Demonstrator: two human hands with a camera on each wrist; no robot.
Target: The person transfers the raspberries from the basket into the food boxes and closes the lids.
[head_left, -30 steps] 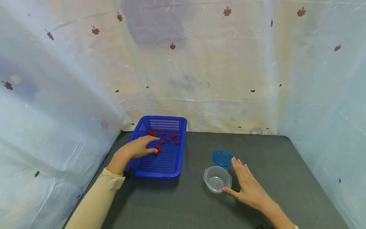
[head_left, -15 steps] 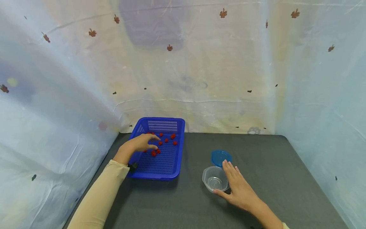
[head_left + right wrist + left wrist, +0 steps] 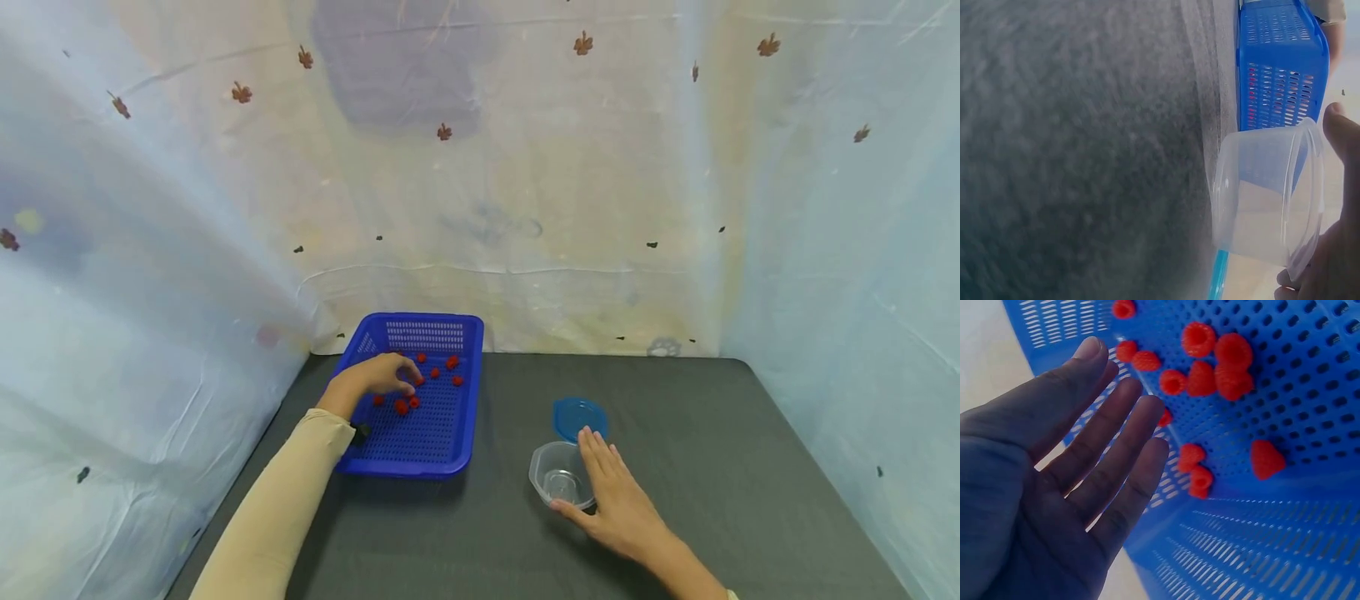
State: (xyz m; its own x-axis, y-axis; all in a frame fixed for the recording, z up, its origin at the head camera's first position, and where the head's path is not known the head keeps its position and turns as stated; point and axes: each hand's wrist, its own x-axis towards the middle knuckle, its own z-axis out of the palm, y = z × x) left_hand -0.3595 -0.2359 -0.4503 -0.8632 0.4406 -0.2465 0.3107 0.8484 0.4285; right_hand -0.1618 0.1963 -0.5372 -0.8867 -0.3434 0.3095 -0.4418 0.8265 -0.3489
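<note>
Inside the blue plastic basket (image 3: pixel 420 450), my left hand (image 3: pixel 378 375) hovers over several red raspberries (image 3: pixel 401 407). The left wrist view shows that hand (image 3: pixel 1066 462) with long, slightly bent fingers apart from the raspberries (image 3: pixel 1267 459), holding nothing. My right hand (image 3: pixel 622 508) is at the right side of a clear plastic container (image 3: pixel 542 479), fingers straight and thumb spread along its near rim. From the right wrist, the container (image 3: pixel 1260 194) stands upright with the hand (image 3: pixel 1341 237) beside its rim; whether they touch, I cannot tell. No raspberry is visible in the container.
A blue lid (image 3: pixel 573 417) lies flat just behind the container. Dark grey cloth (image 3: pixel 750 483) covers the table. A pale patterned curtain (image 3: pixel 525 192) closes off the back and both sides.
My left hand has shifted slightly right and lower over the raspberries, its fingers bending a little more. The right hand has moved left, closer over the container's rim.
</note>
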